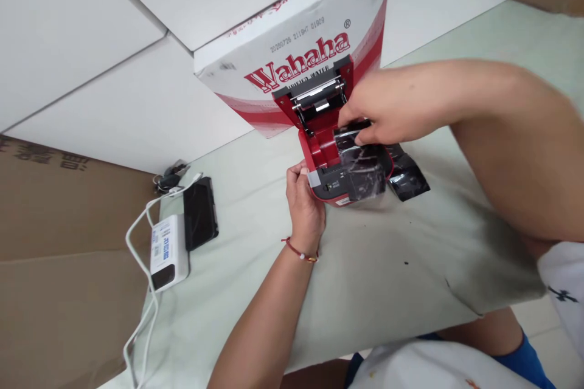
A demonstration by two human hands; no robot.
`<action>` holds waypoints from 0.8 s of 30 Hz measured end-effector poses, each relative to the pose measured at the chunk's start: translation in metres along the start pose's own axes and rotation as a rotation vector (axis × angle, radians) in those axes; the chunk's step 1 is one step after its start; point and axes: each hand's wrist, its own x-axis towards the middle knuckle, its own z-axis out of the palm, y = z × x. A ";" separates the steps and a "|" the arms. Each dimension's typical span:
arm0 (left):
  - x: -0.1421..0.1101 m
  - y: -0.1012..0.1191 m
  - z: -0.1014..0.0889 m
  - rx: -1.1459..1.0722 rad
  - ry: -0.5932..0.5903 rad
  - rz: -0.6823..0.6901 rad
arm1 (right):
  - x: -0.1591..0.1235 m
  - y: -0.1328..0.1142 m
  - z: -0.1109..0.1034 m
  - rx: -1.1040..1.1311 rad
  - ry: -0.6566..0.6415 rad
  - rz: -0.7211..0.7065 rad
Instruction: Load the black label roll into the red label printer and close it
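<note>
A small red and black machine [320, 155], which looks like a label printer, stands on the cloth with its lid [319, 94] tipped up and back. Metal rollers show inside the lid. My left hand [305, 197] grips the machine's left side, some fingertips hidden behind it. Over the right side of the body, my right hand [371, 109] pinches a shiny black film strip [365, 173] between thumb and fingers. This film drapes over the machine's front. More black film [407, 176] lies against the right side; whether the two pieces join is hidden.
Behind the machine a white and red Wahaha carton [292, 42] leans on white panels. To the left lie a black phone [201, 213], a white power bank [170, 252] and a white cable [137, 219]. A brown cardboard box [68, 267] stands at the left edge.
</note>
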 end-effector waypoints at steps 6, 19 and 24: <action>-0.001 0.003 0.001 -0.021 0.011 -0.007 | 0.012 -0.012 0.013 0.004 -0.002 0.024; -0.001 0.004 0.000 -0.026 0.006 -0.023 | 0.020 -0.031 0.023 -0.200 -0.091 0.067; -0.002 0.004 -0.001 -0.007 0.000 -0.026 | 0.021 -0.020 0.025 -0.172 -0.098 0.037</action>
